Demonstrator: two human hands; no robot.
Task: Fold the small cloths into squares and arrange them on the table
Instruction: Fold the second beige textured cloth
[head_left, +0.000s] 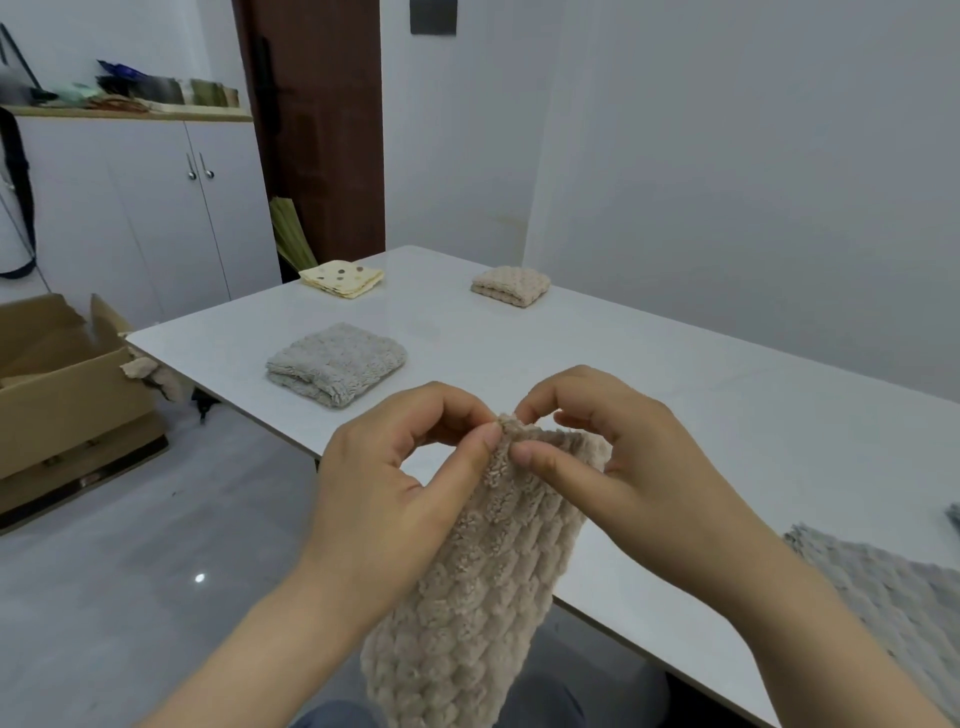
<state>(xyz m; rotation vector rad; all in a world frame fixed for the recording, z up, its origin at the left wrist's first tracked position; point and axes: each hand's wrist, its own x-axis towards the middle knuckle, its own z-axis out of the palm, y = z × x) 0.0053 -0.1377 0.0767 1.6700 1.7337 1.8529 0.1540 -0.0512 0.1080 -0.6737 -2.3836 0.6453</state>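
Hanging from both hands above the near edge of the counter (675, 415): one beige cloth (478, 597), thick plush pile with a raised, scale-like quilted pattern. It falls as a long narrow strip toward the person's lap.

- Grip, left hand (384, 499): narrow, with thumb and forefinger pinching the strip's top left corner.
- Grip, right hand (639, 467): narrow, with thumb and forefinger pinching the top edge just beside the other pinch. The remaining fingers are curled behind the fabric.
- Counter: a white, smooth, faintly glossy slab with a rounded far-left corner.
- Grey folded cloth (336, 364): fluffy looped pile, a thick soft-edged square. It lies left of centre, with its layers showing along the near left side.
- Cream dotted cloth (343, 278): thin flat fabric with brown spots, a flat layered square at the far left corner.
- Tan folded cloth (511, 285): bobbled plush, a plump square. It lies far, to the right of the cream dotted cloth and well apart from it.
- Grey flat cloth (883, 597): ribbed plush, spread unfolded at the near right and cut off by the picture's edge.
- Cardboard box (67, 384): brown corrugated board with its flaps open, standing on the grey floor (130, 571) at left.
- Cabinet (156, 208): white and matte, with two doors and small metal handles, far left.
- Door (322, 130): dark brown, beside the cabinet.
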